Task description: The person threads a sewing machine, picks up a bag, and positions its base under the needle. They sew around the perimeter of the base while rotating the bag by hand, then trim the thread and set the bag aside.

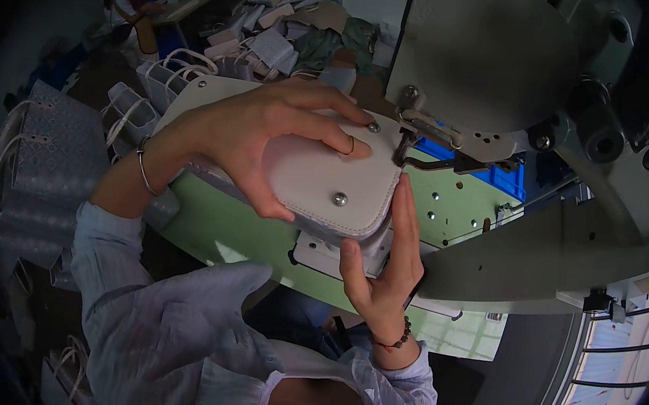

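A white bag base (319,175) with round metal studs and stitching along its edge lies at the sewing machine's needle area (404,144). Spread over its upper face is my left hand (269,131), fingers apart, with the thumb at the near edge and the fingertips close to a stud. My right hand (388,271) is upright at the rounded right end, its straight fingers along the edge beside the presser foot and its thumb at the near corner. Part of the bag under the base is hidden.
The grey machine head (495,55) fills the upper right, above a green table (221,224). Patterned bags (56,145) with handles stand at the left. More bags (273,45) are heaped at the back. Another person (132,8) sits at the upper left. A blue crate (510,181) is behind the machine.
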Demonstrator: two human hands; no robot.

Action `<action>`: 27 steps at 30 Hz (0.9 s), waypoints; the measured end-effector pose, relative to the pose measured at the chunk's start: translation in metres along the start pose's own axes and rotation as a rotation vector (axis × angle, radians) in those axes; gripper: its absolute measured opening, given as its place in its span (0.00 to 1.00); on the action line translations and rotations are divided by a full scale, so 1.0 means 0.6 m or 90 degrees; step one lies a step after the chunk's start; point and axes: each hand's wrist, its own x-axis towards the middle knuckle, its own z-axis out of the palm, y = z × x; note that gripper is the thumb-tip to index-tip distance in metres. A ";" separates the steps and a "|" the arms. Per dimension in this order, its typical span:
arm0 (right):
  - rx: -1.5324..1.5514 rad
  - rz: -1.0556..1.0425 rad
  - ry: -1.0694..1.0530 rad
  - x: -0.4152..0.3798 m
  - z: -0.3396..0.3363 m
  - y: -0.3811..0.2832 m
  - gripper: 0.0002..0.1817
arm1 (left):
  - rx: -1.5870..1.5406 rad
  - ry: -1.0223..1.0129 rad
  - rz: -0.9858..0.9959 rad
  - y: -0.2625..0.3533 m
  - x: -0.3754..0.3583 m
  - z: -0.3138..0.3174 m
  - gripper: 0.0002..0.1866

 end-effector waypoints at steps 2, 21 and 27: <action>0.011 0.011 -0.001 0.001 -0.001 0.006 0.38 | 0.011 -0.002 -0.013 0.004 0.001 0.000 0.43; 0.053 0.030 0.006 0.005 -0.002 0.012 0.37 | 0.030 0.016 -0.024 0.006 0.004 0.000 0.42; 0.057 0.040 0.002 0.009 -0.002 0.012 0.36 | 0.039 0.010 -0.041 0.005 0.006 -0.002 0.42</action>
